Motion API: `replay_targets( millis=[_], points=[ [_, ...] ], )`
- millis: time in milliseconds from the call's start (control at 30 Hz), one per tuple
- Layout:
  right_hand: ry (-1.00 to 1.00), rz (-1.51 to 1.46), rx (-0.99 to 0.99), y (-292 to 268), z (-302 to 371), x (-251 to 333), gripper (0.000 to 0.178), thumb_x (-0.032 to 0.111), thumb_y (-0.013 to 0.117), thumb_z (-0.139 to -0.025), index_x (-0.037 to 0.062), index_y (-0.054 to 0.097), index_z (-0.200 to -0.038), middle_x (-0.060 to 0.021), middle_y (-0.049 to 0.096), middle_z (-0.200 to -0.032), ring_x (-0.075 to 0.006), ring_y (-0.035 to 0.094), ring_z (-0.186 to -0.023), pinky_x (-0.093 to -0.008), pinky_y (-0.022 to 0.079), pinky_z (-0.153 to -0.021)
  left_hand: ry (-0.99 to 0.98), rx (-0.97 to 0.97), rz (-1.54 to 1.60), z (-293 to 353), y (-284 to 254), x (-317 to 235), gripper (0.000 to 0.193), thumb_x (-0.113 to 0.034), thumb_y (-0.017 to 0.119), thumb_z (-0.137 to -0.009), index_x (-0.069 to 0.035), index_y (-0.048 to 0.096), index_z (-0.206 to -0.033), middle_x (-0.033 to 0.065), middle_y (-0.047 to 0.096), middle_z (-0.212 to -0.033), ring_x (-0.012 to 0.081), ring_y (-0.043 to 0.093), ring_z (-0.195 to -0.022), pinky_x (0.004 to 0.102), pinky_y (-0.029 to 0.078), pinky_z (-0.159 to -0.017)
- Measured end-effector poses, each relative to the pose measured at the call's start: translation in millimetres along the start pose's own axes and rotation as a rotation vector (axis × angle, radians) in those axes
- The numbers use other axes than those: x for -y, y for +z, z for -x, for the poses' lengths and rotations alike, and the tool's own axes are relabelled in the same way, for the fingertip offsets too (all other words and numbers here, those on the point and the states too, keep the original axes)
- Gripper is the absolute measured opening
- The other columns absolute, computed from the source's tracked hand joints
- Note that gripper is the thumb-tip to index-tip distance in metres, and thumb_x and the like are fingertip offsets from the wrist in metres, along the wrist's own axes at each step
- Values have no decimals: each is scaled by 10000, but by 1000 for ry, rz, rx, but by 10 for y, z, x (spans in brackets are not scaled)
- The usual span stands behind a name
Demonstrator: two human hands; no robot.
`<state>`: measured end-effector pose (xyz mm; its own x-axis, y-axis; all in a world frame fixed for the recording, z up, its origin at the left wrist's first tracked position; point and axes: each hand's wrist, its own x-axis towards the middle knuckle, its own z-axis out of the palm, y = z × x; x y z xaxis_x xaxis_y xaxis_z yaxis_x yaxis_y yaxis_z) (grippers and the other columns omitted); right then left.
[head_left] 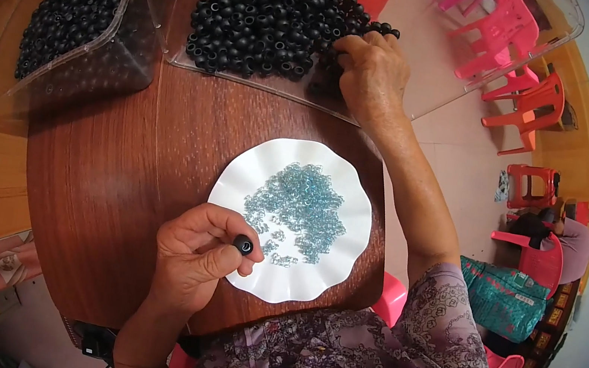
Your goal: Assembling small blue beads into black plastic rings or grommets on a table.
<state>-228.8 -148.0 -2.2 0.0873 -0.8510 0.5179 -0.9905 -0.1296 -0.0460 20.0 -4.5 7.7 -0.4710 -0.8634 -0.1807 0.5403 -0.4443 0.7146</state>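
Observation:
Between the thumb and fingers of my left hand (197,257) is a small black hollow ball (244,245), its round opening facing up with a pale ring inside. My left hand hovers over the near left rim of a white scalloped plate (299,151). Small clear bluish plastic pieces (303,204) are spread on the plate. My right hand (374,75) reaches into a clear plastic bin (263,88), its fingers curled at the right side of a heap of black hollow balls (258,17). Its fingertips are hidden, so what they hold cannot be made out.
A second clear bin (97,85) of black balls stands at the far left. Both bins and the plate are on a brown wooden table (110,211). Pink and red plastic chairs (527,107), a green package (504,300) and another person (575,250) are to the right.

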Motion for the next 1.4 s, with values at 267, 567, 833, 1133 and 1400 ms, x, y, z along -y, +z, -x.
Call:
replay_targets(
  millis=[267,567,833,1133,1400],
  points=[
    [-11,-109,-17,13,4,-4,161,69,657,-679,133,696,-822,-62,588,-784,-259,537,-799,-377,443,-690,0,0,12,18,9,7,178,-21,632,-808,76,549,-932,155,620,-832,142,579,-683,245,487,-647],
    [-199,-93,92,99,-20,10,312,35,626,-607,171,726,-869,-92,557,-803,-264,486,-815,-377,386,-723,4,-3,4,-2,4,-11,172,-11,626,-809,78,549,-935,154,619,-827,144,582,-689,248,497,-647],
    [-114,-96,32,69,14,-42,272,30,602,-614,151,720,-827,-105,573,-775,-269,496,-798,-381,387,-719,5,11,-1,-5,-20,11,180,-23,632,-808,76,549,-934,154,618,-832,145,581,-690,249,492,-651],
    [-187,-112,107,165,-107,73,255,38,601,-630,143,726,-826,-124,588,-791,-282,515,-807,-383,395,-702,-7,-2,-5,13,10,-8,179,-26,634,-807,73,550,-930,151,618,-833,145,578,-686,249,487,-651],
    [-213,-86,30,62,-77,69,144,83,669,-656,116,685,-794,-72,582,-773,-272,521,-805,-389,421,-696,5,14,-12,-30,-4,-14,187,-52,644,-810,65,552,-923,147,618,-831,141,570,-680,242,479,-641]
  ],
)
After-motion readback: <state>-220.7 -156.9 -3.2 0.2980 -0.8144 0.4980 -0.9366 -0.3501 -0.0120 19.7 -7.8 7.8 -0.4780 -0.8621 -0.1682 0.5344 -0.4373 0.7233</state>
